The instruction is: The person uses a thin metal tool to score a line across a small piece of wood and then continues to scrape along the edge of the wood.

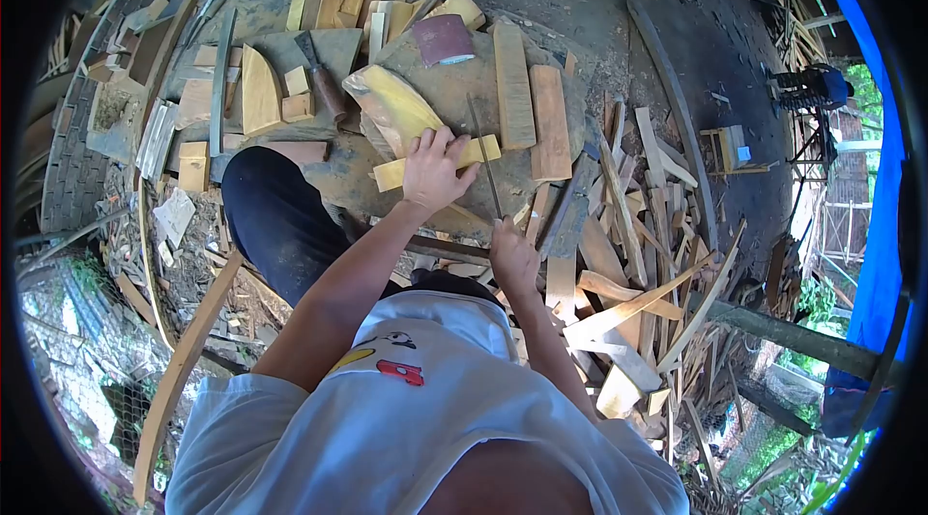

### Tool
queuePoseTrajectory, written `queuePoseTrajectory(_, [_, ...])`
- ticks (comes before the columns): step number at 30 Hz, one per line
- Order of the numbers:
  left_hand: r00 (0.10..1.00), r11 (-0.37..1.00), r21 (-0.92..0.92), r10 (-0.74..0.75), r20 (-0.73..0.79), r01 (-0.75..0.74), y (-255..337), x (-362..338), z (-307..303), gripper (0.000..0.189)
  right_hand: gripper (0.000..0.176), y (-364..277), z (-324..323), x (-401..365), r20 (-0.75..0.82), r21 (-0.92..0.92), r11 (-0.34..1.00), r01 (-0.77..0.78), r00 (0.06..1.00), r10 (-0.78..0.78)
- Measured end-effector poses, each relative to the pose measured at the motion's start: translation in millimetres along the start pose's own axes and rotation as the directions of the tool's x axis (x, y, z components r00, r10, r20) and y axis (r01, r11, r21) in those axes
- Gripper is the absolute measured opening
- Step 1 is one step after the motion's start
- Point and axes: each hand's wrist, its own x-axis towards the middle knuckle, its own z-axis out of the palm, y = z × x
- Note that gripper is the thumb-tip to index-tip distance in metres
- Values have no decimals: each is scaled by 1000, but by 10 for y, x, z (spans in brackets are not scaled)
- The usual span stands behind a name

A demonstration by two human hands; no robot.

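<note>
My left hand [435, 169] grips a short pale wood strip [391, 175] and presses it down on the workbench, fingers bent over it. A long, thin, saw-like blade [484, 159] crosses the strip near its right end. My right hand [514, 258] is closed around the near end of this tool, whose handle is hidden in the fist. Beyond my left hand lies a wider yellowish board [391, 101], its lower end close to my fingers. Two wood blocks, one brown-grey [515, 85] and one reddish [551, 124], lie right of the blade.
A maroon sandpaper roll [445, 38] sits farther back. A wooden-handled tool [329, 93], probably a chisel, and several wood pieces lie to the left. My bent knee [275, 215] comes up at the bench's near left. Scrap wood [633, 225] is heaped at right.
</note>
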Motion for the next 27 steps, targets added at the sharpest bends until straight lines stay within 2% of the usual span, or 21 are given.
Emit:
queuePoseTrajectory(3, [1000,1000,1,-3,8,3,-1,-2,-12,47,27,-68,-11,150,41,52,999,-14,999,12])
queuePoseTrajectory(8, [1000,1000,-20,-11,-10,11,-17,5,-2,47,27,-221,84,598,-80,46,999,-5,997,9])
queuePoseTrajectory(12, [1000,1000,1,10,-2,-10,-5,-2,-28,44,27,-58,58,185,-54,29,999,32,998,-30])
queuePoseTrajectory(14, [1000,1000,-5,8,-10,-8,-10,12,-24,43,26,10,-9,-41,23,9,1000,4,1000,-4])
queuePoseTrajectory(18, [999,999,0,34,-22,-34,5,11,-8,42,24,-116,-5,268,6,-4,1000,-22,1000,22])
queuePoseTrajectory(20, [999,999,9,35,-13,-35,-11,0,-15,42,24,-213,100,568,-102,54,999,4,995,2])
queuePoseTrajectory(23, [999,1000,-13,-9,-46,9,17,14,2,42,25,-189,117,573,-143,23,999,25,989,-21])
queuePoseTrajectory(27, [998,1000,4,21,-59,-21,-15,18,-21,42,25,-48,24,171,-59,24,999,24,998,-23])
